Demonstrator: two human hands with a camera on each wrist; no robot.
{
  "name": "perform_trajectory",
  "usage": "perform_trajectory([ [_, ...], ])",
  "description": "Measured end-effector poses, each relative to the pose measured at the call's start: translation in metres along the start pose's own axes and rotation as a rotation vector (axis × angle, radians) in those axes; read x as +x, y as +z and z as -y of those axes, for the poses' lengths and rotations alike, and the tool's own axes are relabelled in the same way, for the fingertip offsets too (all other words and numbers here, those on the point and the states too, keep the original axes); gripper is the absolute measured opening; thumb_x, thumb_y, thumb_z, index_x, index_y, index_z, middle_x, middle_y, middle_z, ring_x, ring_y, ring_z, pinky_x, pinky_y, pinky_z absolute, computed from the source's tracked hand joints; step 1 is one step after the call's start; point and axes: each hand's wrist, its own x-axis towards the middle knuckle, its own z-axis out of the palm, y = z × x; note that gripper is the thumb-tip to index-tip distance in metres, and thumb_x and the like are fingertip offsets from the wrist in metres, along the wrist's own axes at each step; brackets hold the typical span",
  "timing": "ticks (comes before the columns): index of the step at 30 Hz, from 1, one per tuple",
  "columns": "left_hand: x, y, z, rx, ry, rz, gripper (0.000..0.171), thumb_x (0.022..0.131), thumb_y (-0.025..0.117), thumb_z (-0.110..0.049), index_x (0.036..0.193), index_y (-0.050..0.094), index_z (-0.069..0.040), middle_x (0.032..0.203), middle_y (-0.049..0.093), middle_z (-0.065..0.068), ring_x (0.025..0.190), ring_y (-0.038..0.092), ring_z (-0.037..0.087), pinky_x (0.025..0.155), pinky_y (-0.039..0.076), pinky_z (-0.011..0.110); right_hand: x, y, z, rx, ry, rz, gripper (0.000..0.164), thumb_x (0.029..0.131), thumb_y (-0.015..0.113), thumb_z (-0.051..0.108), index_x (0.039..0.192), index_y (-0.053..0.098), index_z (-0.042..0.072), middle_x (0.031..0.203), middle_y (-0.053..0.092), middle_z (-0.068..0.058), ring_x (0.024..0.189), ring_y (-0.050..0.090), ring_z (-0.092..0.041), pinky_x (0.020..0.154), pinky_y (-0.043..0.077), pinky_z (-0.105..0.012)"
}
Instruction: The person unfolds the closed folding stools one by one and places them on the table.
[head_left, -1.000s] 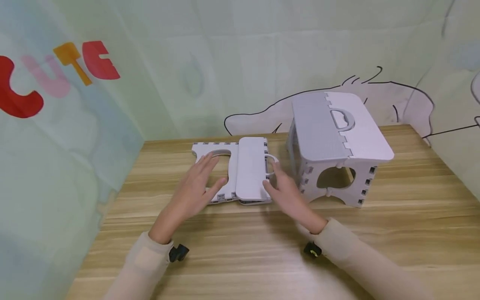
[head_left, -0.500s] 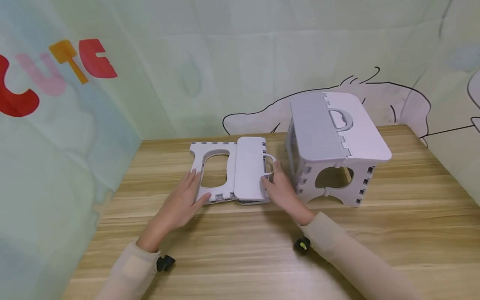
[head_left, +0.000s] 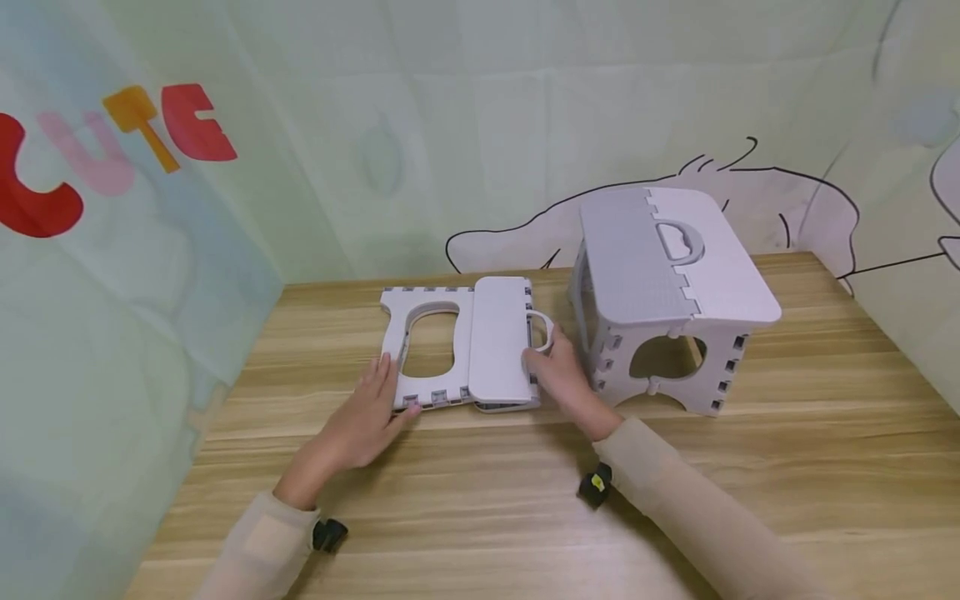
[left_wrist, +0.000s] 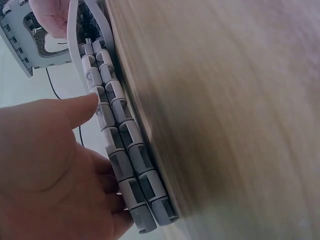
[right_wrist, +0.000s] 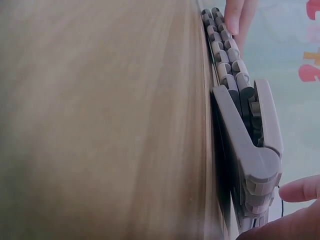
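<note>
A white folding stool (head_left: 498, 342) lies folded flat on the table, its legs spread to the left and a loop handle (head_left: 550, 323) at its right. My left hand (head_left: 356, 421) grips its near left corner, fingers along the left edge and thumb at the front edge. In the left wrist view that thumb touches the row of hinge knuckles (left_wrist: 120, 125), and the fingers bend at the stool's end. At the right side my right hand (head_left: 566, 379) holds the stool by the handle, thumb on the top panel's edge. Its fingertips are partly hidden.
A second stool (head_left: 645, 267), grey and white, stands unfolded just right of my right hand. Behind the wooden table (head_left: 480, 517) hangs a printed cloth (head_left: 487, 150), which also covers the left side. A black wrist device (head_left: 596, 486) sits at my right cuff.
My left hand has come down and back from above the leg opening to the stool's left corner. My right hand has closed in on the handle side. The stool lies where it was.
</note>
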Motion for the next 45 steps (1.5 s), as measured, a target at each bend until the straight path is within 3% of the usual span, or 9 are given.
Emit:
perform_trajectory([
  [12, -0.006, 0.006, 0.002, 0.060, 0.019, 0.012, 0.082, 0.105, 0.048, -0.038, 0.150, 0.010, 0.018, 0.158, 0.003, 0.036, 0.146, 0.005, 0.050, 0.117, 0.014, 0.061, 0.002, 0.006, 0.004, 0.185, 0.048, -0.043, 0.074, 0.090, 0.054, 0.001, 0.156, 0.020, -0.005, 0.157, 0.031, -0.024, 0.141, 0.036, -0.031, 0.115, 0.034, -0.040],
  [16, -0.007, 0.006, 0.002, 0.054, 0.029, -0.001, 0.078, 0.106, 0.049, -0.033, 0.151, 0.010, 0.017, 0.159, 0.004, 0.034, 0.147, 0.006, 0.048, 0.118, 0.014, 0.059, 0.001, 0.006, 0.005, 0.236, 0.055, -0.074, 0.073, 0.089, 0.053, -0.001, 0.155, 0.022, -0.004, 0.158, 0.031, -0.021, 0.142, 0.034, -0.028, 0.115, 0.033, -0.039],
  [29, -0.007, 0.007, 0.007, 0.008, 0.047, -0.013, 0.078, 0.106, 0.050, -0.032, 0.151, 0.010, 0.018, 0.159, 0.005, 0.034, 0.147, 0.006, 0.048, 0.118, 0.014, 0.060, -0.004, 0.008, 0.008, 0.337, 0.000, -0.091, 0.062, 0.091, 0.050, -0.001, 0.152, 0.037, 0.001, 0.151, 0.044, -0.017, 0.123, 0.050, -0.027, 0.103, 0.044, -0.039],
  [32, -0.008, 0.005, 0.007, 0.002, 0.041, -0.001, 0.077, 0.106, 0.048, -0.032, 0.151, 0.009, 0.017, 0.159, 0.005, 0.033, 0.147, 0.005, 0.048, 0.118, 0.013, 0.059, -0.005, 0.009, 0.011, 0.353, -0.006, -0.097, 0.065, 0.091, 0.051, -0.001, 0.153, 0.034, 0.000, 0.154, 0.040, -0.017, 0.127, 0.049, -0.028, 0.105, 0.043, -0.038],
  [38, -0.007, 0.005, 0.010, -0.035, 0.056, -0.001, 0.078, 0.106, 0.048, -0.033, 0.151, 0.008, 0.017, 0.159, 0.004, 0.034, 0.147, 0.004, 0.049, 0.118, 0.012, 0.060, -0.005, 0.007, 0.015, 0.378, -0.005, -0.108, 0.071, 0.090, 0.051, -0.001, 0.155, 0.023, -0.004, 0.161, 0.025, -0.016, 0.144, 0.032, -0.024, 0.115, 0.033, -0.033],
  [45, -0.010, 0.002, 0.010, -0.075, 0.054, -0.006, 0.078, 0.106, 0.048, -0.033, 0.151, 0.008, 0.017, 0.160, 0.003, 0.032, 0.148, 0.003, 0.047, 0.119, 0.011, 0.059, -0.008, 0.008, 0.025, 0.379, -0.031, -0.114, 0.070, 0.090, 0.051, -0.001, 0.155, 0.025, -0.002, 0.159, 0.031, -0.013, 0.146, 0.029, -0.019, 0.116, 0.029, -0.029],
])
